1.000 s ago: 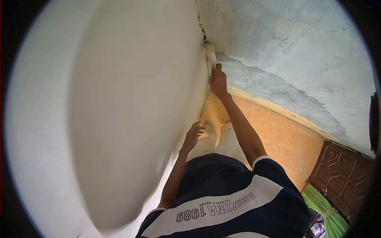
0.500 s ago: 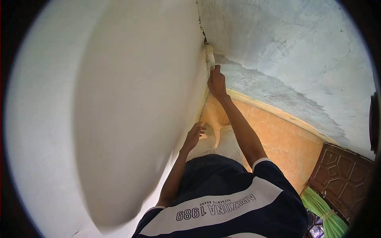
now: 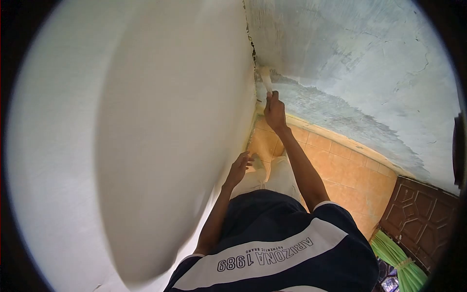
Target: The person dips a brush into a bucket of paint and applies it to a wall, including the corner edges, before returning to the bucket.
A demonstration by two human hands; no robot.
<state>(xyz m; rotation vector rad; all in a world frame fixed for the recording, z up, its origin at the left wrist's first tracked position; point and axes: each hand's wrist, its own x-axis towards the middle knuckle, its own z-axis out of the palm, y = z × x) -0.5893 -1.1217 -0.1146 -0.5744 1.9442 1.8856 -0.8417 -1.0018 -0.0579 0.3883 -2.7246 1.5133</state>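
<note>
My right hand is closed around the handle of a pale tool that looks like a paintbrush. Its tan end lies against the grey-blue wall, just right of the corner where two walls meet. Lower down, my left hand hangs beside the white wall, its fingers loosely bent and apart. A small greyish patch shows behind those fingertips; I cannot make out what it is.
A dark, cracked seam runs up the corner. Orange tiles cover the floor beneath the wall. At the lower right are a brown panelled door and a green curtain.
My right hand and the paintbrush have moved slightly right and down, away from the corner seam. The left hand has stayed nearly in place.
</note>
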